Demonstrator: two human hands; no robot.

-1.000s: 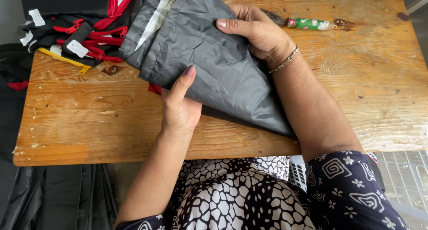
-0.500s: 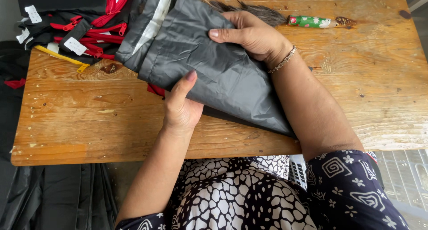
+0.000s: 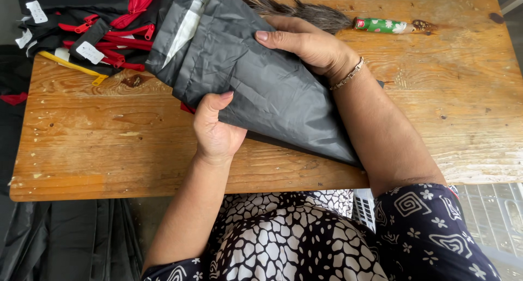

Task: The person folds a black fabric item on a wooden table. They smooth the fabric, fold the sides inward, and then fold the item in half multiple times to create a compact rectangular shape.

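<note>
left hand point(image 3: 215, 129) pinches near edge of grey fabric point(image 3: 261, 79) | right hand point(image 3: 308, 44) grips far edge, fingers curled | wooden table point(image 3: 109, 144) | brush point(image 3: 348, 19) beyond

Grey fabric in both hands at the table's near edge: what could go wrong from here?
1. The grey fabric hangs past the near edge of the table under the right forearm; if either grip loosens, it may slide off.
2. The left hand pinches only the lower fold with the thumb, while the right hand lies flatter on top, so the slick cloth could slip.
3. The fabric overlaps the red zippers; pulling it might snag or drag them.
</note>
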